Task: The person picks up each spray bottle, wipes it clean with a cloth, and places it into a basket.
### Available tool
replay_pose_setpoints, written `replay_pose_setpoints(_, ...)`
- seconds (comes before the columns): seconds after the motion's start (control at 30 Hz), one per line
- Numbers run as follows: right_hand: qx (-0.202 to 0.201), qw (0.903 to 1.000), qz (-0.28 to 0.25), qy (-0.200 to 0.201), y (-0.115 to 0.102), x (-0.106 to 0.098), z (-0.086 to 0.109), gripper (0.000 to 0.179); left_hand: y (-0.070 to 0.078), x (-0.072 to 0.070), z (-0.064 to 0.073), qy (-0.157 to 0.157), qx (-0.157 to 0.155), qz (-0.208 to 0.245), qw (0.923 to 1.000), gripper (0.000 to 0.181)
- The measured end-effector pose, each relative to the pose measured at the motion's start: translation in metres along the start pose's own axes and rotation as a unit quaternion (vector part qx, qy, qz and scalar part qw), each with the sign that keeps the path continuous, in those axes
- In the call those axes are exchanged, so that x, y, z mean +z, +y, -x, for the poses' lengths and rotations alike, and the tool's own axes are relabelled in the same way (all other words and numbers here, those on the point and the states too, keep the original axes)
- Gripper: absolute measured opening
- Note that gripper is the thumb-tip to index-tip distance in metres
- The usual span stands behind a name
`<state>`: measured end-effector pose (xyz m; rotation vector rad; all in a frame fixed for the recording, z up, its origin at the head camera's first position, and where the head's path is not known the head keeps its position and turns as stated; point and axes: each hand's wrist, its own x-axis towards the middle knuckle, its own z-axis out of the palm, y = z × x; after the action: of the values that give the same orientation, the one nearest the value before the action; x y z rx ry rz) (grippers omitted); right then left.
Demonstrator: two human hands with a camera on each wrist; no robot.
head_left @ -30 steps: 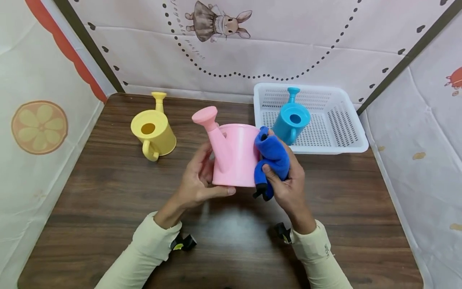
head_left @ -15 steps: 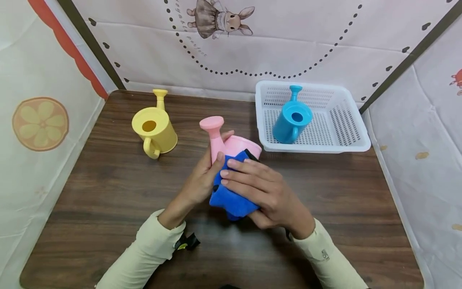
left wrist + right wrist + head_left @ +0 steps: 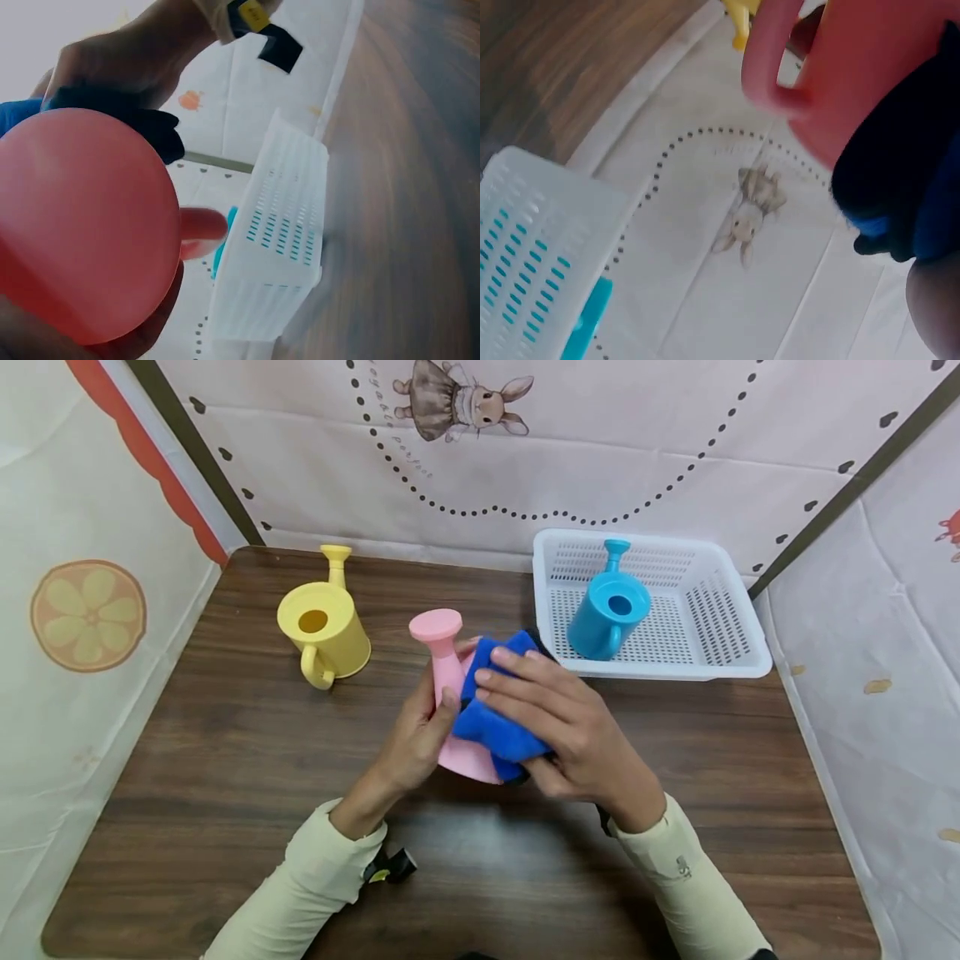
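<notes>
My left hand (image 3: 411, 739) grips a pink watering can (image 3: 467, 760) in front of me, thumb beside its spout. The can is raised above the table, its sprinkler head towards the upper left. With my right hand (image 3: 581, 735) I hold a bunched blue cloth (image 3: 495, 727) with black edging against the can's side, fingers spread over it. The cloth and right hand cover much of the can's body. In the left wrist view the can's round pink base (image 3: 90, 225) fills the near left. Its handle (image 3: 769, 67) shows in the right wrist view.
A yellow watering can (image 3: 330, 631) stands on the wooden table (image 3: 225, 760) at the back left. At the back right, a white perforated basket (image 3: 738, 668) holds a blue watering can (image 3: 609, 618). Printed white cloth walls (image 3: 480, 485) surround the table's back and sides.
The pink can has turned in my left hand, its spout now nearer me. My right hand brought the cloth from the can's right side across its body, then slid it upward.
</notes>
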<state>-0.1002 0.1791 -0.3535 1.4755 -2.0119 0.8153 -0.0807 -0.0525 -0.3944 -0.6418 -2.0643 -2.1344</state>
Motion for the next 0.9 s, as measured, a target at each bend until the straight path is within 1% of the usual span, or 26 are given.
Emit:
replay_pose_setpoints(0.1,-0.049,0.9986,-0.011,-0.014,-0.010,0.007,0.002,0.063,0.000,0.000,-0.004,0.033,0.008,0.031,0.9989,0.088)
replay_pose_setpoints(0.17,-0.074,0.9967,-0.021,-0.027,-0.018,0.011,0.004,0.063,0.000,-0.001,-0.006,0.045,0.004,0.044,0.9980,0.091)
replay_pose_setpoints(0.23,-0.087,0.9951,-0.026,-0.039,-0.024,0.013,0.006,0.061,0.001,-0.001,-0.007,0.046,-0.003,0.048,0.9978,0.097)
replay_pose_setpoints(0.33,-0.095,0.9941,-0.029,-0.044,-0.027,0.012,0.007,0.059,0.000,-0.002,-0.008,0.036,-0.010,0.053,0.9979,0.098)
replay_pose_setpoints(0.43,-0.090,0.9950,-0.023,-0.037,-0.020,0.006,0.004,0.061,-0.001,-0.003,-0.007,0.026,-0.005,0.063,0.9977,0.088)
replay_pose_setpoints(0.47,-0.082,0.9960,-0.018,-0.032,-0.016,0.004,0.003,0.062,0.000,-0.003,-0.006,0.021,-0.005,0.066,0.9976,0.085)
replay_pose_setpoints(0.53,-0.053,0.9984,-0.010,-0.016,-0.008,-0.001,0.001,0.063,0.001,-0.004,-0.005,0.010,-0.008,0.072,0.9973,0.079)
replay_pose_setpoints(0.63,0.012,0.9999,-0.005,-0.004,0.003,-0.008,0.000,0.063,0.003,-0.004,-0.003,-0.002,-0.026,0.077,0.9967,0.073)
replay_pose_setpoints(0.67,0.030,0.9995,-0.008,-0.003,0.005,-0.009,0.000,0.062,0.004,-0.005,-0.003,-0.003,-0.033,0.079,0.9964,0.073)
replay_pose_setpoints(0.73,0.049,0.9986,-0.020,-0.004,0.007,-0.008,0.002,0.061,0.006,-0.004,-0.002,0.003,-0.044,0.084,0.9954,0.073)
replay_pose_setpoints(0.77,0.050,0.9984,-0.027,-0.006,0.006,-0.006,0.004,0.060,0.006,-0.004,-0.002,0.007,-0.051,0.093,0.9943,0.075)
replay_pose_setpoints(0.8,0.041,0.9985,-0.036,-0.004,0.004,-0.004,0.005,0.061,0.007,-0.004,-0.002,0.012,-0.056,0.104,0.9930,0.075)
replay_pose_setpoints(0.9,-0.016,0.9985,-0.053,0.002,-0.006,0.004,0.008,0.059,0.009,-0.003,-0.005,0.034,-0.065,0.141,0.9873,0.076)
